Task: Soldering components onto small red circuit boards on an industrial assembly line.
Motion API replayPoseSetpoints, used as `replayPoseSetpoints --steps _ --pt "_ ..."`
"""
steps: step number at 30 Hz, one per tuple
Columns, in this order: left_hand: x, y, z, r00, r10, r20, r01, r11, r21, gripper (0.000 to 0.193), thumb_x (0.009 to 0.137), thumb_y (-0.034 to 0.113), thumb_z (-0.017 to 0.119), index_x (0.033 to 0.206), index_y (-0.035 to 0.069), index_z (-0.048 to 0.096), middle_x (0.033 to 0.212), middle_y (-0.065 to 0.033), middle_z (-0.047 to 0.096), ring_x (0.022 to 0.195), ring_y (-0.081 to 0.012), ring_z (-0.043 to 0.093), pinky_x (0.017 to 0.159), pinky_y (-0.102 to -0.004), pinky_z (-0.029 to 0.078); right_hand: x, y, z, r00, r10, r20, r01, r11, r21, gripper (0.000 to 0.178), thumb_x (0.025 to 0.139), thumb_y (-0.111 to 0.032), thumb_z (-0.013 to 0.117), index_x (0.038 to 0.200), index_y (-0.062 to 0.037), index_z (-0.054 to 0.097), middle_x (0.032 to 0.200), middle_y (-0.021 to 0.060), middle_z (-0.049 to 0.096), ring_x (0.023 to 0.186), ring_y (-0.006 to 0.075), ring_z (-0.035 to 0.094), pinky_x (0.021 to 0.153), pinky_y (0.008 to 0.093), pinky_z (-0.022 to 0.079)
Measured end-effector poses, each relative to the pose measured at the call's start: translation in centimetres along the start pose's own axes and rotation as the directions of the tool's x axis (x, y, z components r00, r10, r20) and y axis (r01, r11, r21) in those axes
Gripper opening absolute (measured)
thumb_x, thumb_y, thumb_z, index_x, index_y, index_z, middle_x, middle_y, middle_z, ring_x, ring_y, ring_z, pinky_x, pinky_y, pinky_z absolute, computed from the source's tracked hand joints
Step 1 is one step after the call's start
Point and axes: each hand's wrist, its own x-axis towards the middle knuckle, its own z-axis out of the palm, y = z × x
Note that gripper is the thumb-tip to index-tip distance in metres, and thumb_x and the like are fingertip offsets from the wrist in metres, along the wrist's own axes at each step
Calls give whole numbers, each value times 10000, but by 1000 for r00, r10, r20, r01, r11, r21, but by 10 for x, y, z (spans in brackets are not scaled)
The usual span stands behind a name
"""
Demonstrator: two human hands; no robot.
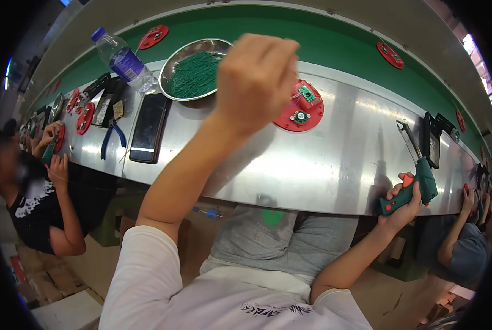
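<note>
My left hand is raised in front of the bench with its fingers curled closed. What they pinch, if anything, is hidden behind the knuckles. Just right of it in the picture, a round red plastic housing lies on the metal bench, partly covered by the hand. It carries a small green circuit board, thin wires and a round dark part. At the bench's front edge on the right, my right hand grips a green soldering gun with a red trigger, its tip pointing up and away.
A metal bowl of thin green strips stands behind my left arm, beside a water bottle. A phone and blue-handled pliers lie left. Red housings sit on the green belt. Co-workers sit both sides.
</note>
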Motion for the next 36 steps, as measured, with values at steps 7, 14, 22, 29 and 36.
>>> replayPoseSetpoints --steps 7,14,22,29,36 --pt "-52 17 37 766 -210 608 272 962 -10 66 803 68 634 849 32 664 911 -160 669 795 -368 648 723 -465 534 2 -2 -13 999 35 12 -35 999 9 324 1009 -275 500 1112 18 591 974 108 631 614 89 513 493 234 422" --pt "-39 -9 26 651 -91 753 349 918 -190 96 740 50 650 831 24 667 877 -130 694 834 -341 669 749 -443 537 0 -1 -7 999 9 45 -11 999 39 297 1018 -255 487 1098 15 582 964 109 625 612 89 518 494 236 417" --pt "-15 -48 -4 608 -279 743 597 778 -197 168 785 110 701 915 18 755 904 -157 723 816 -303 692 772 -363 550 -2 -5 -5 1000 10 -3 -9 997 71 298 994 -241 519 1080 39 576 942 138 634 562 107 523 454 248 425" --pt "-45 -121 -16 478 -681 554 442 732 518 168 782 193 712 848 46 761 915 -196 723 882 -357 694 823 -438 551 -3 -4 -2 1000 18 -6 -18 999 51 291 986 -236 532 1070 38 584 947 142 634 559 113 523 455 253 422" --pt "-37 -127 -22 569 -687 451 632 717 294 192 776 177 715 895 43 784 872 -169 744 796 -272 723 782 -351 555 -3 -2 -2 1000 0 0 0 999 51 301 997 -244 524 1090 35 582 951 136 631 575 104 523 465 246 421"
